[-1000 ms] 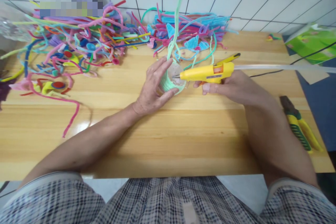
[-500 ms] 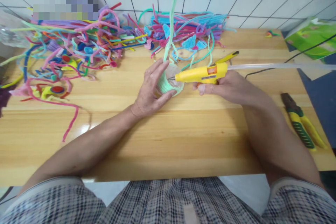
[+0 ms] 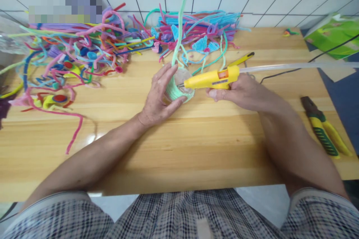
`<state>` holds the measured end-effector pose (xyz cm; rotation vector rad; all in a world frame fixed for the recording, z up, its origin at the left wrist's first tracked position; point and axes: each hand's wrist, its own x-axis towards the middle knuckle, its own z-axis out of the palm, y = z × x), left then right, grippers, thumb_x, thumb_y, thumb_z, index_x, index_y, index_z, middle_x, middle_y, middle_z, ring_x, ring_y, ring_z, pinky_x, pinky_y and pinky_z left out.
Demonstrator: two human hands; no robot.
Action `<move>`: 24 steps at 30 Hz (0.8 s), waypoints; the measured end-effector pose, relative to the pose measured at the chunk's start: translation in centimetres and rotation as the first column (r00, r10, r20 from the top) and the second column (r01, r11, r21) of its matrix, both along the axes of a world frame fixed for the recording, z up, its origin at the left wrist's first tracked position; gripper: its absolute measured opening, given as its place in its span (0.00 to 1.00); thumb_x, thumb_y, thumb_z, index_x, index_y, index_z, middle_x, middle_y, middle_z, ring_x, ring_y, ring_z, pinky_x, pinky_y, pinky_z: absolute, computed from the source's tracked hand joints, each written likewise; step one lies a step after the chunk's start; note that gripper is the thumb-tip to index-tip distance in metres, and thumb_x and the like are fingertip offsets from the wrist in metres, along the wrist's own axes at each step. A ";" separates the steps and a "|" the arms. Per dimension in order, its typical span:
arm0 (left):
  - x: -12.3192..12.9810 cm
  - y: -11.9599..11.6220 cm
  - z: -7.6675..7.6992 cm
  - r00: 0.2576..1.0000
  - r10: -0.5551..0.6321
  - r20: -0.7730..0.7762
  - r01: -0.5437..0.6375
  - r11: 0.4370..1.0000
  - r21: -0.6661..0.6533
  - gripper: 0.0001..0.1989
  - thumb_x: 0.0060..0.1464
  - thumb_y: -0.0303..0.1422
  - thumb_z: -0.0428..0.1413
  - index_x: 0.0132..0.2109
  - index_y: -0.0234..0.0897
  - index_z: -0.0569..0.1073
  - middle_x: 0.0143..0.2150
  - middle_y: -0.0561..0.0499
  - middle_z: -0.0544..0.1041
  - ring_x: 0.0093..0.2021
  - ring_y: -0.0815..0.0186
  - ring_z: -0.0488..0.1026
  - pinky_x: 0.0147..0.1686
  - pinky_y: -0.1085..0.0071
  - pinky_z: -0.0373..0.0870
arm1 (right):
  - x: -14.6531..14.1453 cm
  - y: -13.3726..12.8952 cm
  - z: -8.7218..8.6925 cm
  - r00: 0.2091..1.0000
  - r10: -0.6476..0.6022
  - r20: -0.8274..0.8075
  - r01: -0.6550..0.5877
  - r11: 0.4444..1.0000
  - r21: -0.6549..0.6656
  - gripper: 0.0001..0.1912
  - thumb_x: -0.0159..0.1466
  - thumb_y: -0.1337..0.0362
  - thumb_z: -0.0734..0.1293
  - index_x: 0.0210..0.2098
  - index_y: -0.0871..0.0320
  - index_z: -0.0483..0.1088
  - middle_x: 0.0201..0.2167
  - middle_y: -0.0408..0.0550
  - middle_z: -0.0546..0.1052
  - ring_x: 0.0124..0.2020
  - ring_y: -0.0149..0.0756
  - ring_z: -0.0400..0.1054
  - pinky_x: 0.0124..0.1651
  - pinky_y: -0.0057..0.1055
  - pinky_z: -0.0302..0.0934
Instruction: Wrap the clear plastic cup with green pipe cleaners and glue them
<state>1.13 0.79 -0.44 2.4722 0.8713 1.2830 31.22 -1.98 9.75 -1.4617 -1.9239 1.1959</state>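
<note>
My left hand (image 3: 158, 99) is curled round the left side of a small round clear piece wrapped in mint-green pipe cleaner (image 3: 175, 91). A long mint-green strand (image 3: 181, 22) rises from it toward the wall. In my right hand (image 3: 244, 91) is a yellow glue gun (image 3: 211, 79), its metal tip over the green wrapping beside my left fingers. A clear glue stick (image 3: 280, 66) sticks out of the gun's back to the right. Whether the tip touches the wrapping I cannot tell.
Tangled coloured pipe cleaners (image 3: 81, 56) cover the back left; a blue and pink bundle (image 3: 204, 22) lies by the tiled wall. Pliers (image 3: 322, 129) lie at the right, a yellow cutter (image 3: 242, 59) behind the gun, and a green packet (image 3: 333, 37) at the back right.
The whole view has shifted slightly. Both hands keep their hold, and the glue gun's tip stays over the green wrapping.
</note>
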 end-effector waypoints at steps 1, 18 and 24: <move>0.0 0.0 0.0 1.000 -0.002 -0.002 0.002 1.000 -0.003 0.45 0.72 0.65 0.55 0.85 0.58 0.49 0.80 0.39 0.69 0.83 0.38 0.65 0.81 0.27 0.63 | 0.0 0.1 0.0 1.000 0.004 0.001 -0.004 1.000 0.007 0.22 0.62 0.37 0.81 0.35 0.48 0.83 0.33 0.43 0.84 0.37 0.42 0.78 0.41 0.38 0.75; -0.2 0.1 -0.4 1.000 0.015 -0.006 -0.015 1.000 -0.009 0.46 0.71 0.68 0.54 0.84 0.59 0.50 0.81 0.40 0.68 0.85 0.37 0.62 0.82 0.28 0.61 | 0.0 0.3 -0.1 0.987 0.097 -0.127 -0.094 0.995 0.029 0.26 0.64 0.37 0.80 0.41 0.54 0.82 0.39 0.46 0.85 0.40 0.40 0.74 0.47 0.37 0.71; -0.3 0.0 -0.3 1.000 -0.004 0.003 0.004 0.999 -0.038 0.47 0.70 0.68 0.55 0.85 0.60 0.50 0.82 0.40 0.67 0.85 0.36 0.61 0.83 0.27 0.60 | -0.7 0.1 0.1 0.996 0.007 -0.087 -0.006 1.000 0.002 0.27 0.60 0.34 0.80 0.32 0.51 0.78 0.33 0.44 0.80 0.45 0.44 0.78 0.51 0.37 0.74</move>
